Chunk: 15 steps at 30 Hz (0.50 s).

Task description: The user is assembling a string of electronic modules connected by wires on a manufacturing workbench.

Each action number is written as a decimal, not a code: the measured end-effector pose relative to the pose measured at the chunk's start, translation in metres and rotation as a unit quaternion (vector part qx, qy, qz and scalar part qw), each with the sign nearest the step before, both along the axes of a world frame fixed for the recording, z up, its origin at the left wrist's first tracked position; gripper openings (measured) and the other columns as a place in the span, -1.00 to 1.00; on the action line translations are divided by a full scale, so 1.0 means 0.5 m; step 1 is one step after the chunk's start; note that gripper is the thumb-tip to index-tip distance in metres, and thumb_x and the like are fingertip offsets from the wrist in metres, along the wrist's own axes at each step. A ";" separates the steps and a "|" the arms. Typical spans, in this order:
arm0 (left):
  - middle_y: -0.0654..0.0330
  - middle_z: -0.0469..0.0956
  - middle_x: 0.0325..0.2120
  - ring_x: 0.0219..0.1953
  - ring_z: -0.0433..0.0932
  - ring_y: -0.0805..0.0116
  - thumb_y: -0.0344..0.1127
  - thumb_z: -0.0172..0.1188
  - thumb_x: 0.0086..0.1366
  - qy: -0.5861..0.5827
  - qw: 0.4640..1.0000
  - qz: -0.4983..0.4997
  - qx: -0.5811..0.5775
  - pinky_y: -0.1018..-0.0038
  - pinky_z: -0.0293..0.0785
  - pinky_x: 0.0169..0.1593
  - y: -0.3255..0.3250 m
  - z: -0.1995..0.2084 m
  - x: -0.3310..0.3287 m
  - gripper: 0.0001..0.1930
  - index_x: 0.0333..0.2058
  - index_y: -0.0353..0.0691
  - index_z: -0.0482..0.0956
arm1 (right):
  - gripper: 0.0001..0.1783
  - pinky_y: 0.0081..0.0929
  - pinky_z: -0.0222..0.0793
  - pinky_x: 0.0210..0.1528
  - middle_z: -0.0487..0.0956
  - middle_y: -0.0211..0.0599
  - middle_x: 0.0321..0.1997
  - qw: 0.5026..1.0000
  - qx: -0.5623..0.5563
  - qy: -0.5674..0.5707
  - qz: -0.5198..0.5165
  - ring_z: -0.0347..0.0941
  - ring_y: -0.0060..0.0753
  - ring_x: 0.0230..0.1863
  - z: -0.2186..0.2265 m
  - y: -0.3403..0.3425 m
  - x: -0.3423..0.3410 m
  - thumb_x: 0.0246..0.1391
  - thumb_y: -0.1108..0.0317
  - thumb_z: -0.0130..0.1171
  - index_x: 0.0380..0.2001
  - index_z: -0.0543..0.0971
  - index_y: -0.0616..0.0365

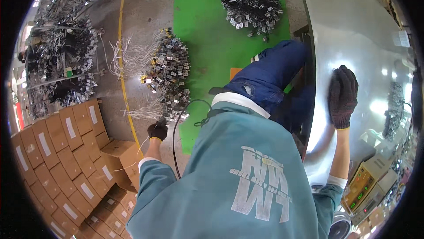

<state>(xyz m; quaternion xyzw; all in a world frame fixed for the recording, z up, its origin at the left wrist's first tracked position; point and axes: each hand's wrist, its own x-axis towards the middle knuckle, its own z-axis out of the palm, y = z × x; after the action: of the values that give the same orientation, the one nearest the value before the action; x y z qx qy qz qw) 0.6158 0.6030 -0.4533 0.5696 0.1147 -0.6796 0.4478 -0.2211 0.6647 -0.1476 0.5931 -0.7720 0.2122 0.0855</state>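
My left hand, in a dark knitted glove, is closed at the near end of a floor pile of cables with metal connectors. A thin white cable trails from it toward the cardboard boxes. A small grey piece shows at its fingertips, too small to make out. My right hand, gloved the same way, lies with its fingers stretched out on the shiny metal tabletop. Nothing shows in it.
Stacked cardboard boxes stand at the lower left. Another heap of black cables lies on the green floor. Loaded cable racks line the far left. At the right sits a tester with lit digits, near another cable bundle.
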 end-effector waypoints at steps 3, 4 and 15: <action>0.02 0.72 -0.10 0.02 0.67 0.06 0.15 0.22 0.34 -0.014 0.984 0.136 0.111 0.15 0.64 0.12 -0.012 -0.076 0.035 -0.43 -0.01 -0.31 0.62 | -0.69 -0.08 0.40 0.42 0.66 -0.04 0.24 1.000 0.008 0.029 0.000 0.53 0.10 0.31 0.005 0.003 0.008 0.38 0.40 0.21 0.12 0.68 0.19; 0.01 0.66 0.02 0.11 0.62 0.07 0.23 0.19 0.37 -0.080 0.972 0.174 0.139 0.07 0.57 0.23 -0.045 -0.075 0.070 -0.38 0.01 -0.28 0.61 | -0.69 -0.09 0.40 0.42 0.66 -0.04 0.24 1.000 0.006 0.020 -0.001 0.53 0.10 0.32 0.000 0.006 0.005 0.38 0.39 0.20 0.12 0.68 0.19; 0.07 0.73 -0.19 -0.19 0.70 0.06 -0.07 0.05 0.57 -0.015 0.928 -0.370 0.044 0.13 0.63 -0.14 -0.143 -0.149 -0.372 -0.69 0.00 -0.13 0.64 | -0.67 -0.14 0.41 0.44 0.65 -0.06 0.28 0.999 0.007 0.041 -0.006 0.54 0.03 0.34 -0.011 -0.025 -0.014 0.41 0.39 0.17 0.16 0.67 0.18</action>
<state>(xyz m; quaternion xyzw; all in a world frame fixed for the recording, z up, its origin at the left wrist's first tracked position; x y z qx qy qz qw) 0.4296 0.5314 -0.5276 0.6006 -0.0809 -0.7830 0.1401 -0.2282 0.6521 -0.1533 0.5973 -0.7728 0.1815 0.1145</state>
